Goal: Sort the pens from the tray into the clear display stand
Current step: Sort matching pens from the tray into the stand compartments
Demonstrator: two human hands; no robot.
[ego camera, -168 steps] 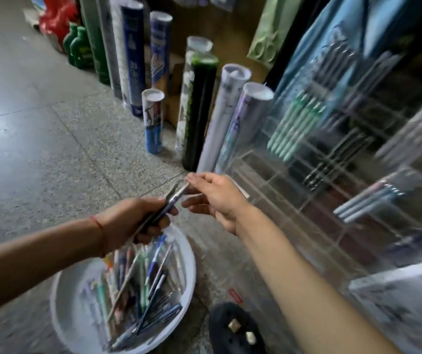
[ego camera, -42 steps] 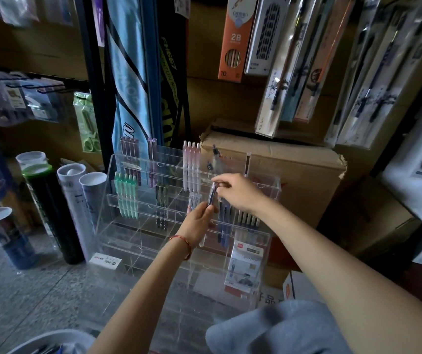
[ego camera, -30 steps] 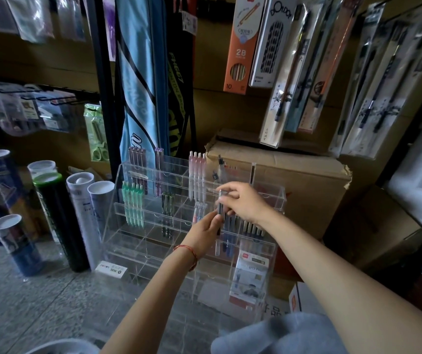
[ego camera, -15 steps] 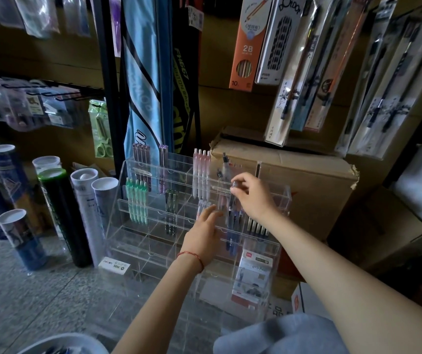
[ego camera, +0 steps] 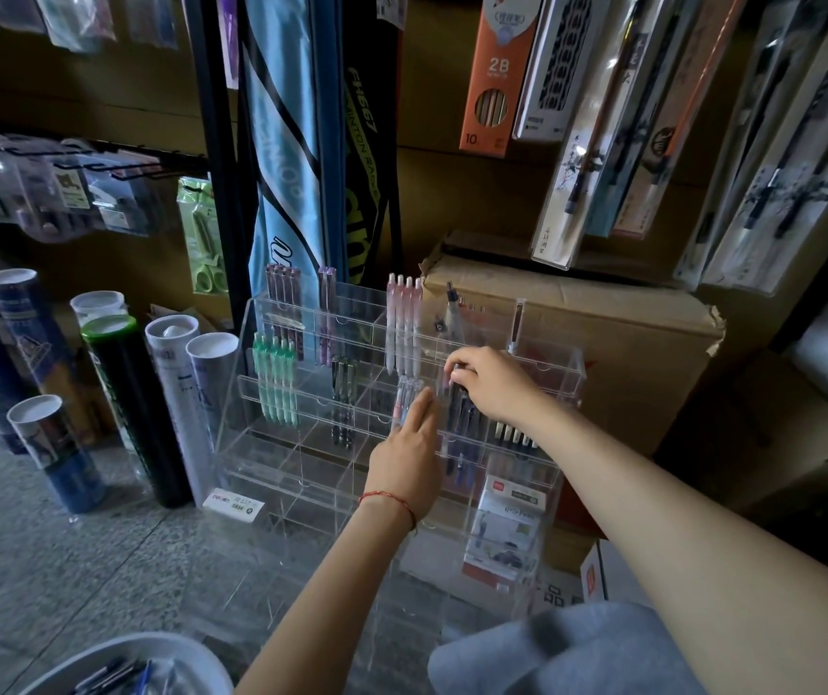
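We note R hand [ego camera: 494,388] fingers curled, pinching dark pen [ego camera: 453,408] top in clear display stand [ego camera: 301,464] mid row; L hand [ego camera: 409,456] fingers straight, holding nothing, at stand front

The white tray [ego camera: 116,657] is cut off by the bottom edge, so only part of its rim and the ends of a few pens [ego camera: 111,677] in it show. The grey fabric [ego camera: 552,649] to its right is blurred and also cut off. The right hand [ego camera: 494,386] curls its fingers [ego camera: 457,376] over the top of the dark pen [ego camera: 453,401] it pinches, hiding the cap. The straight-fingered left hand [ego camera: 407,459] covers part of the clear display stand [ego camera: 301,459], touching or not I cannot tell, and the price label [ego camera: 233,504] is too small to read.
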